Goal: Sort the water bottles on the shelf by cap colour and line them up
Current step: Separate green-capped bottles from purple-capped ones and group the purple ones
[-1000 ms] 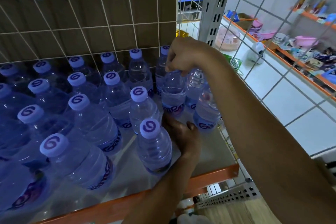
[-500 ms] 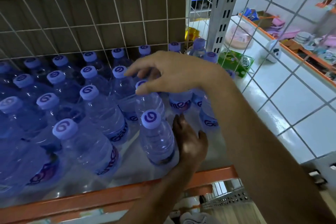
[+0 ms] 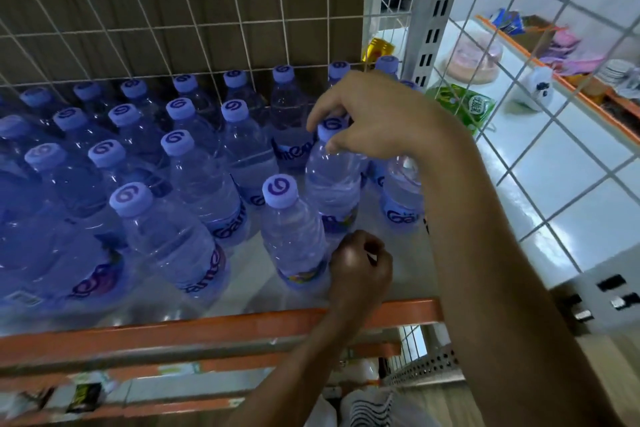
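Right hand (image 3: 377, 121) pinches a bottle cap (image 3: 330, 130); left hand (image 3: 360, 267) curled, grip unclear, on bare shelf (image 3: 405, 270) behind the orange lip (image 3: 207, 326).

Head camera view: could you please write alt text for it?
A person's right hand pinches the cap of a water bottle among rows of purple-capped bottles on a shelf; the left hand lies curled beside a front bottle.

right hand (image 3: 374, 121): from open to pinching bottle (image 3: 332, 184) cap | left hand (image 3: 360, 263): fingers (image 3: 353, 246) now curled
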